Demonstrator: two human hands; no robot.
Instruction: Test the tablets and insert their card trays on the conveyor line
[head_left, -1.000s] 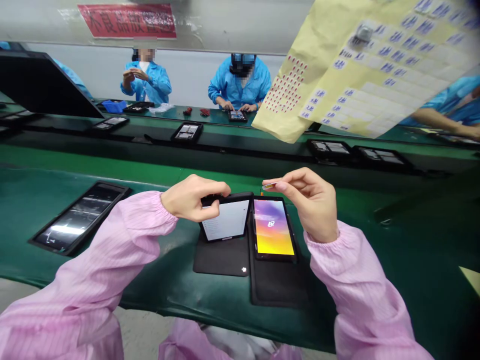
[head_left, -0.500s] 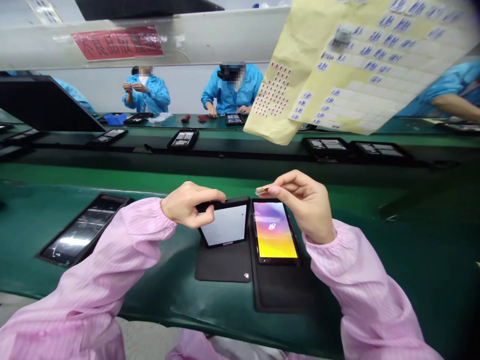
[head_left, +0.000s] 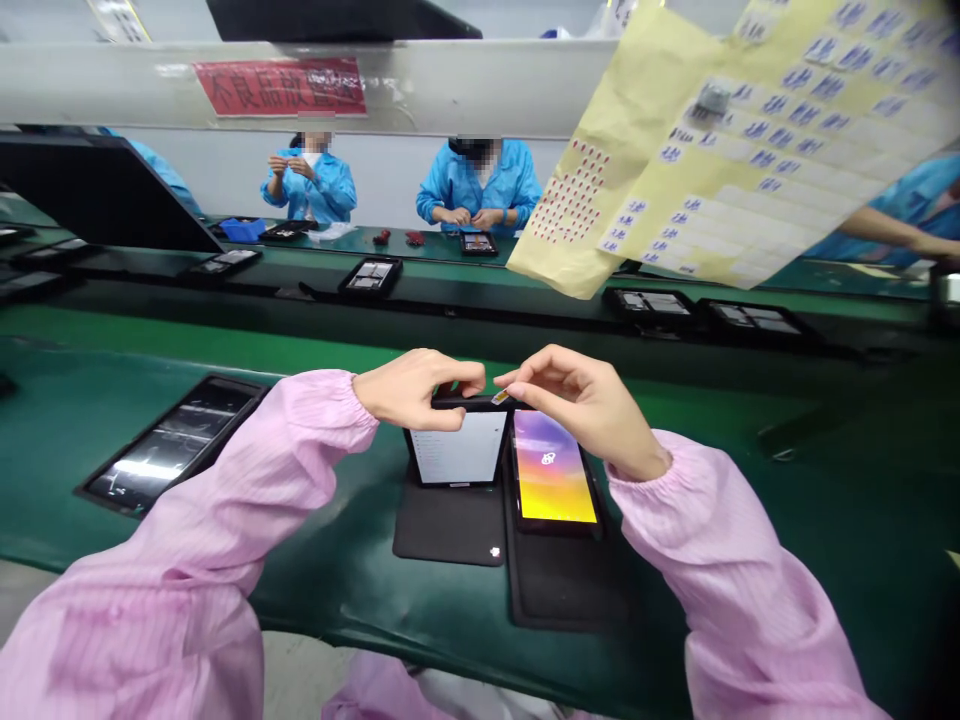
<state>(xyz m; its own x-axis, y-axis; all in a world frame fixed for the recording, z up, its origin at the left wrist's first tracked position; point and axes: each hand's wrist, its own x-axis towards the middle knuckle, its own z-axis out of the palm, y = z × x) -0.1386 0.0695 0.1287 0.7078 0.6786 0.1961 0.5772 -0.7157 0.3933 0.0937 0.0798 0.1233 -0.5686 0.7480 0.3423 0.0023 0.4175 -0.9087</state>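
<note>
Two phones stand side by side on dark mats [head_left: 450, 525] on the green belt [head_left: 82, 400]. The left phone [head_left: 459, 450] shows a white screen and is tilted up; my left hand [head_left: 412, 385] grips its top edge. The right phone [head_left: 553, 480] lies flat with a purple-to-yellow screen. My right hand [head_left: 577, 400] pinches a small yellowish piece [head_left: 500, 397] right at the top edge of the left phone, close to my left fingertips.
A dark tray with a glossy panel [head_left: 169, 445] lies left on the belt. More trays [head_left: 371, 275] sit on the far conveyor. A yellow sticker sheet [head_left: 720, 150] hangs at upper right. Two people in blue coats [head_left: 480, 185] work across the line.
My right hand has moved left and down, bringing the small piece from above the right phone to the left phone's top edge. The left phone is tilted more upright.
</note>
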